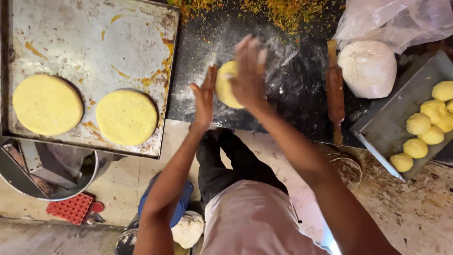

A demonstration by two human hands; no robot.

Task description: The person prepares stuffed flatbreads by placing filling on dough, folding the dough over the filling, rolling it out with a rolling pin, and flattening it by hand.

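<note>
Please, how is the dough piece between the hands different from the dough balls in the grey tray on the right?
The dough piece is pressed into a flattish disc; the dough balls are round lumps. The piece is held between the left hand and right hand above the floured black counter; the balls lie untouched in the tray. The piece looks wider than any ball. Both are pale yellow.

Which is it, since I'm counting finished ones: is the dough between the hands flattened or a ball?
Flattened: the dough shows as a disc between left hand and right hand.
</note>
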